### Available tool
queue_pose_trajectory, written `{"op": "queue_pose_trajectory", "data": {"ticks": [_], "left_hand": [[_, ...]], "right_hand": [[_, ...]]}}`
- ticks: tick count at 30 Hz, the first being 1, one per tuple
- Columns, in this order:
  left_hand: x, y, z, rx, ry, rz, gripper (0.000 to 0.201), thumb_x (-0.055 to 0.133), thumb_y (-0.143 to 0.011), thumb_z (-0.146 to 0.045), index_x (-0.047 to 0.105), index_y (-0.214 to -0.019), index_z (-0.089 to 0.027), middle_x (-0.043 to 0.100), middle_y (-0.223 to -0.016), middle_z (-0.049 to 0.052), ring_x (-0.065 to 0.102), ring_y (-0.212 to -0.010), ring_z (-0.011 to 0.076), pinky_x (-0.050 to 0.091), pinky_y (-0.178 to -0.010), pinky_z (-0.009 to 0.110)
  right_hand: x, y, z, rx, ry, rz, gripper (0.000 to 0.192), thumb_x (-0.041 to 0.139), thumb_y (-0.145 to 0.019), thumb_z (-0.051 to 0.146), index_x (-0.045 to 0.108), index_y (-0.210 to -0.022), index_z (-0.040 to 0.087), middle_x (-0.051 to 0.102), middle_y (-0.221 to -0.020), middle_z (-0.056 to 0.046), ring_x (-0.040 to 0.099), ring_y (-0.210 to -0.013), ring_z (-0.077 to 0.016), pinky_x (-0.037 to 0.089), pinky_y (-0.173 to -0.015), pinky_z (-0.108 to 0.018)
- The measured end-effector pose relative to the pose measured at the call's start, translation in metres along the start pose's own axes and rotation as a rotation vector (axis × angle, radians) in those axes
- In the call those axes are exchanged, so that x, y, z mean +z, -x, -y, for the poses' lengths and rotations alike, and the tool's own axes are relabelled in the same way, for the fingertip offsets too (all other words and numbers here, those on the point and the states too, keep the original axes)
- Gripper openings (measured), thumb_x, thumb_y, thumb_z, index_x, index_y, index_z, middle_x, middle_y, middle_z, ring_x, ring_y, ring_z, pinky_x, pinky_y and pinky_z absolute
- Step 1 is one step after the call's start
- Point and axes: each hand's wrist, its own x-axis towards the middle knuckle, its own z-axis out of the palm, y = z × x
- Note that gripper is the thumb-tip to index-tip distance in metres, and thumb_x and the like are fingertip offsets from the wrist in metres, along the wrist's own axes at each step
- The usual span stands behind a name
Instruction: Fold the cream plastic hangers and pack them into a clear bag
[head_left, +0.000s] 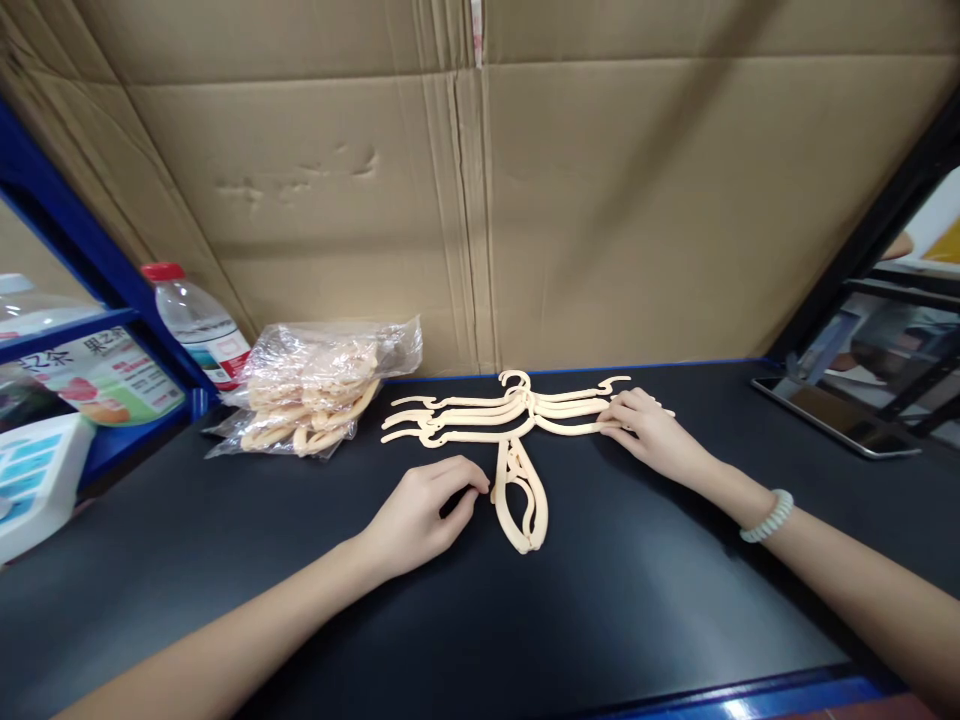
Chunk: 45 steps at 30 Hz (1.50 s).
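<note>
- The left hand [424, 515] rests palm down on the black table [630, 600], fingers curled loosely, its fingertips just beside the folded cream plastic hanger [520, 500] that lies pointing toward the person; it grips nothing, and whether a fingertip actually touches the hanger cannot be told.
- The right hand [651, 432] lies flat with fingers stretched out, pressing on the right-hand arms of the fanned stack of cream plastic hangers [495, 415]; it holds nothing closed in its fingers.
- That stack sits near the far edge of the table, hooks gathered at the middle, arms spreading left and right (several hangers overlap, so a count is uncertain).
- The folded hanger touches the stack at its upper end, just below the hooks.
- A pale beaded bracelet [766, 516] circles the right wrist.
- To the left of the stack, apart from it, lies a clear plastic bag of more cream hangers [315, 395].
- Behind the bag stands a clear plastic bottle with a red cap [196, 322], against a blue shelf frame [90, 270].
- A brown cardboard wall [480, 190] closes off the back of the table.
- At the far right a dark tablet with a silver rim [836, 415] lies flat on the table.
</note>
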Motion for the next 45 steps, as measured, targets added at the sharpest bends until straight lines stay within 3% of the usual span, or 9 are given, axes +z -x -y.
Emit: {"op": "queue_pose_trajectory", "data": {"ticks": [6,10,15,20,24,29,32,36,45], "left_hand": [[0.001,-0.001,-0.009,-0.166,0.187,-0.139,0.015,0.049,-0.085,-0.016,0.064,-0.087,-0.018,0.067,-0.085,0.004,0.064,-0.079,0.0162,0.051,-0.074,0.027],[0.003,-0.002,-0.006,-0.35,0.421,-0.206,0.013,0.055,-0.082,-0.022,0.064,-0.091,-0.017,0.066,-0.096,0.007,0.064,-0.094,0.0203,0.053,-0.082,0.032],[0.004,-0.005,0.005,-0.524,0.647,-0.273,0.022,0.065,-0.074,-0.027,0.064,-0.093,-0.016,0.066,-0.103,0.01,0.062,-0.103,0.0253,0.05,-0.091,0.039],[0.005,-0.005,0.005,-0.624,0.729,-0.431,0.043,0.068,-0.073,-0.028,0.055,-0.113,-0.018,0.056,-0.126,0.012,0.062,-0.106,0.0256,0.046,-0.097,0.041],[0.009,-0.004,0.003,-0.583,0.749,-0.468,0.056,0.067,-0.074,-0.031,0.045,-0.124,-0.023,0.044,-0.136,0.011,0.062,-0.105,0.0239,0.05,-0.088,0.036],[0.014,-0.001,0.001,-0.497,0.72,-0.394,0.072,0.066,-0.076,-0.029,0.034,-0.14,-0.025,0.049,-0.129,0.009,0.058,-0.086,0.0136,0.05,-0.079,0.028],[0.013,0.001,0.003,-0.448,0.641,-0.334,0.063,0.064,-0.079,-0.029,0.042,-0.138,-0.023,0.059,-0.107,0.005,0.05,-0.066,0.0084,0.046,-0.067,0.024],[0.01,0.001,0.005,-0.475,0.587,-0.313,0.042,0.061,-0.082,-0.035,0.059,-0.119,-0.016,0.057,-0.078,0.001,0.048,-0.066,0.0109,0.042,-0.062,0.023],[0.005,-0.006,0.0,-0.533,0.634,-0.34,0.04,0.065,-0.077,-0.038,0.062,-0.109,-0.015,0.059,-0.08,0.001,0.052,-0.069,0.0126,0.047,-0.064,0.024]], "right_hand": [[-0.007,-0.001,0.01,0.038,-0.126,0.003,0.014,0.045,-0.094,0.027,0.055,-0.087,0.02,0.062,-0.087,-0.008,0.057,-0.082,-0.0221,0.046,-0.076,-0.037],[-0.012,0.001,0.011,0.157,-0.156,-0.03,0.016,0.045,-0.094,0.032,0.056,-0.089,0.021,0.066,-0.084,-0.006,0.061,-0.076,-0.0205,0.047,-0.069,-0.033],[-0.019,0.002,0.009,0.254,-0.171,-0.179,0.02,0.05,-0.089,0.039,0.058,-0.091,0.021,0.067,-0.079,-0.004,0.062,-0.066,-0.0182,0.048,-0.058,-0.029],[-0.029,0.0,0.016,0.271,-0.215,-0.261,0.024,0.049,-0.089,0.038,0.062,-0.1,0.02,0.07,-0.091,-0.008,0.065,-0.074,-0.02,0.051,-0.057,-0.029],[-0.031,0.001,0.021,0.199,-0.186,-0.23,0.022,0.048,-0.091,0.034,0.063,-0.1,0.021,0.069,-0.092,-0.007,0.065,-0.076,-0.02,0.052,-0.057,-0.029],[-0.022,0.004,0.03,-0.032,-0.109,-0.184,0.023,0.042,-0.093,0.02,0.061,-0.107,0.021,0.068,-0.101,-0.007,0.064,-0.095,-0.0205,0.052,-0.082,-0.035],[-0.019,0.005,0.037,-0.125,-0.055,-0.164,0.029,0.04,-0.094,0.014,0.057,-0.115,0.021,0.067,-0.11,-0.007,0.061,-0.103,-0.0193,0.048,-0.089,-0.035],[-0.025,0.005,0.044,-0.115,0.174,-0.264,0.019,0.048,-0.094,0.019,0.062,-0.107,0.018,0.07,-0.098,-0.006,0.06,-0.089,-0.0224,0.046,-0.077,-0.037],[-0.037,0.008,0.06,-0.082,0.67,-0.422,0.013,0.054,-0.092,0.019,0.065,-0.095,0.015,0.073,-0.098,-0.005,0.062,-0.065,-0.0162,0.04,-0.059,-0.03]]}}
